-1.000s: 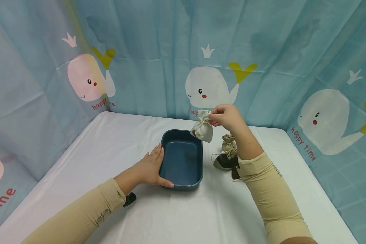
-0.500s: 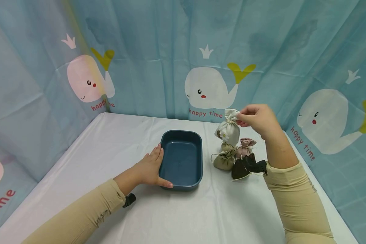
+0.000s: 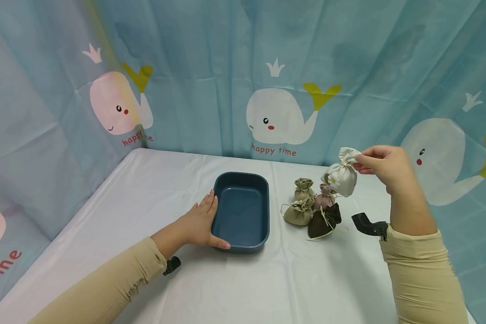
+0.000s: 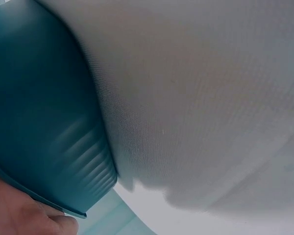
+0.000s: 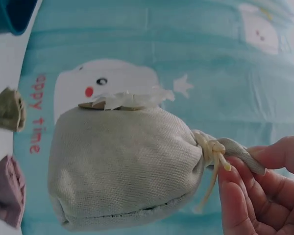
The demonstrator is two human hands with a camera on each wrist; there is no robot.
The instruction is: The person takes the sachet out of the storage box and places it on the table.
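My right hand (image 3: 382, 166) pinches the gathered neck of a white drawstring pouch (image 3: 342, 175) with a daisy on its side. The pouch hangs above the table, overlapping a pink pouch (image 3: 325, 198) in the head view. In the right wrist view, a cord is knotted round the neck of the white pouch (image 5: 127, 166), right beside thumb and fingers. My left hand (image 3: 198, 221) rests against the left side of a dark blue rectangular tub (image 3: 249, 247), fingers straight along its rim and thumb at the near corner. The tub's inside shows bare.
Right of the tub, two olive pouches, one behind (image 3: 303, 188) and one in front (image 3: 297, 213), sit close to a dark brown pouch (image 3: 321, 222). A white cloth covers the table (image 3: 227, 288). Blue curtains (image 3: 198, 90) with whale prints surround it.
The white pouch has moved right in my right hand, from over the tub's right rim, past the other pouches, to their right side. My left hand and the tub have stayed put.
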